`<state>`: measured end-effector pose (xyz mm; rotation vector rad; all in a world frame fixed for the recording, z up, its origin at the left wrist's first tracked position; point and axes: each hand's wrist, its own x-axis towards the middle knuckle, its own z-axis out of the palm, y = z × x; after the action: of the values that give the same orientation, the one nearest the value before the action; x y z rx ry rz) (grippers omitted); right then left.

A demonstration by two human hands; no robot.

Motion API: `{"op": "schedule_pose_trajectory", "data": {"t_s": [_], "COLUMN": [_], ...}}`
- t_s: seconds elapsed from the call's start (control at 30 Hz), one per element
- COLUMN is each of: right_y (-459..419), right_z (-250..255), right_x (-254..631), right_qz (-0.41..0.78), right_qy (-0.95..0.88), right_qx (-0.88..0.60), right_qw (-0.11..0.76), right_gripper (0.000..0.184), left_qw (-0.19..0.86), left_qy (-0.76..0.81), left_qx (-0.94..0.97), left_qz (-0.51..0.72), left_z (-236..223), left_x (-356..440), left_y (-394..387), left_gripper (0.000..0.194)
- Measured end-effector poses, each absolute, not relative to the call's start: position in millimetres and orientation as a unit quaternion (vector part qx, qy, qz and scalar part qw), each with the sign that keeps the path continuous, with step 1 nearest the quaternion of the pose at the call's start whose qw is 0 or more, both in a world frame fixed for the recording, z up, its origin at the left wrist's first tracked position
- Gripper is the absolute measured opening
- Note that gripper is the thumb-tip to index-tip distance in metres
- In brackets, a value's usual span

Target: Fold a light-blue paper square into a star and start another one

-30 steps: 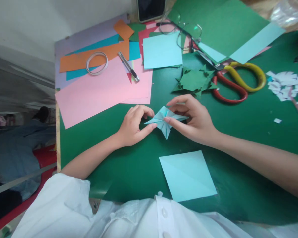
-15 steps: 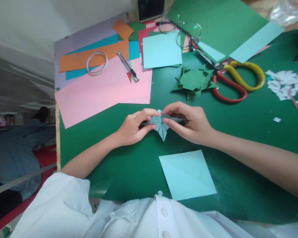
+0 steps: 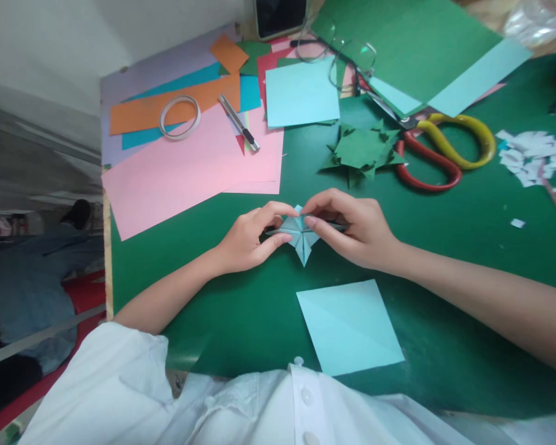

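Note:
Between my two hands is a folded light-blue origami piece (image 3: 303, 240), with points sticking out to the sides and one pointing toward me. My left hand (image 3: 254, 238) pinches its left side, thumb at the front and fingers behind. My right hand (image 3: 352, 225) grips the upper right part, thumb and index finger close together near the middle. The far fingers of both hands are partly hidden. A creased light-blue paper square (image 3: 351, 327) lies nearer my body. Beyond my right hand sits a green folded paper piece (image 3: 365, 148) with many points.
Red-and-yellow-handled scissors (image 3: 430, 176) lie at the right, near white paper scraps (image 3: 532, 154). A tape roll (image 3: 180, 135) and a utility knife (image 3: 239, 123) rest on coloured sheets at the left. Glasses (image 3: 336, 55) lie at the back, by a dark-screened phone (image 3: 282, 17).
My right thumb has lifted slightly and shifted on the origami piece, uncovering a bit more of its right side. The piece has turned very slightly; both hands stay in place.

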<state>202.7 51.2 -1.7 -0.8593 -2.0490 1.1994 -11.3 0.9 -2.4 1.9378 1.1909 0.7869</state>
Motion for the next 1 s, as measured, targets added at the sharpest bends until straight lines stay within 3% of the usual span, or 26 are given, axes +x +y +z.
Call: {"op": "schedule_pose_trajectory", "data": {"t_s": [0.73, 1.0], "right_y": [52.4, 51.2], "right_z": [0.8, -2.0], "right_x": [204.2, 202.0], "right_qz": [0.427, 0.352], "right_qy": [-0.787, -0.824], "right_qx": [-0.335, -0.305], "right_qw": [0.293, 0.323], "right_gripper": [0.005, 0.008], "left_qw": [0.322, 0.303], "left_qy": [0.458, 0.433], "left_qx": [0.770, 0.778], "left_qz": [0.306, 0.342], "left_z": [-3.1, -1.5], "left_x": [-11.1, -8.9], "left_y": [0.5, 3.6], "left_gripper": [0.021, 0.013]}}
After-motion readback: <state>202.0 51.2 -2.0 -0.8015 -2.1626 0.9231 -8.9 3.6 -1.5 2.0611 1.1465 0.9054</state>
